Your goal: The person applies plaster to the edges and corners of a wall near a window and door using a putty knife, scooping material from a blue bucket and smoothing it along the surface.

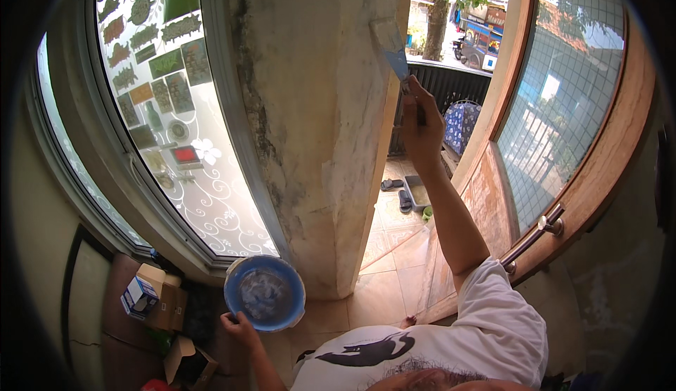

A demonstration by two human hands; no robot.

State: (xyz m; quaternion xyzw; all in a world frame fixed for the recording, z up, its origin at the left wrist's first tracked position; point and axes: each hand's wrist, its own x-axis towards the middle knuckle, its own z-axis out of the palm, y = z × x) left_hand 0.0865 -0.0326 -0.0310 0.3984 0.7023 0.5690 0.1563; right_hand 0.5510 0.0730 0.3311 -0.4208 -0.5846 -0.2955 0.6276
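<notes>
My right hand grips a putty knife with a blue blade, held high against the right edge of a stained, patchy plastered column beside the doorway. Pale material lies on the blade's end where it meets the column. Low on the left, my left hand holds a round blue basin by its rim; inside is a whitish-grey mixture, in front of the column's foot.
A frosted decorated window stands left. Open cardboard boxes sit below it on a brown surface. To the right an open wooden glass-paned door has a metal handle. Outside are dark sandals, a grey tub, and a black gate.
</notes>
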